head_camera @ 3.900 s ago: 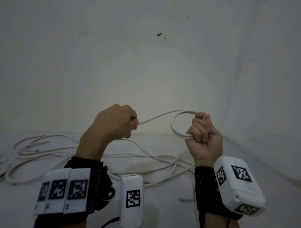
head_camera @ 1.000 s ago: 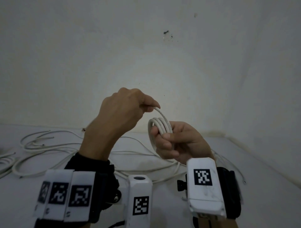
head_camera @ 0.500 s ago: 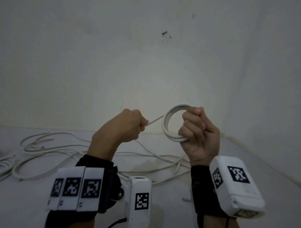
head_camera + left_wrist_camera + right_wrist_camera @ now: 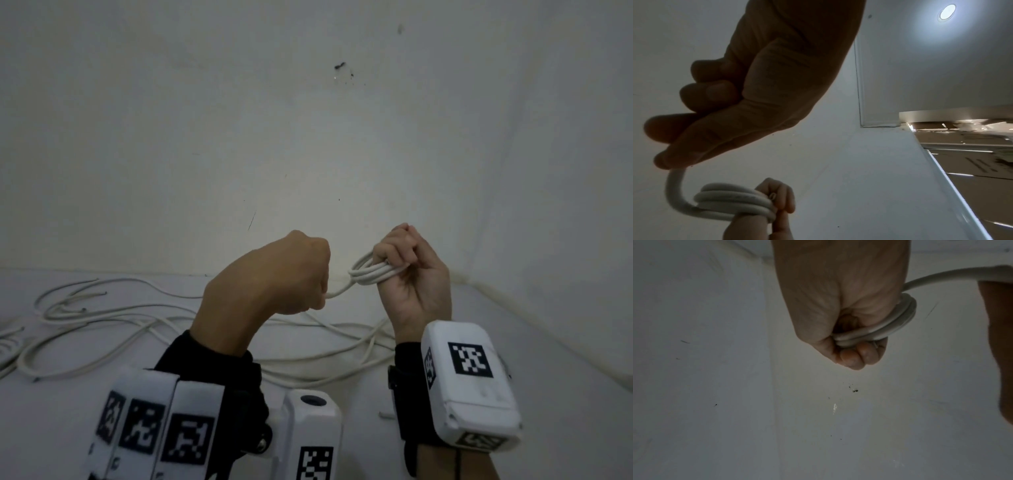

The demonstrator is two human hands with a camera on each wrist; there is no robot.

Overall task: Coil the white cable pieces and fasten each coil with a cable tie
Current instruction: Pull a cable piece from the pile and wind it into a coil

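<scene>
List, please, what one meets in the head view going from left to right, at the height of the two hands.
Loose white cables on the floor → left hand → short cable stretch between the hands → white coil → right hand.

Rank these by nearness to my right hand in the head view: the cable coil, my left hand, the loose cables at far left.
1. Cable coil: gripped in the right hand.
2. Left hand: just left, holding the coil's tail.
3. Loose cables: far left on the surface.
</scene>
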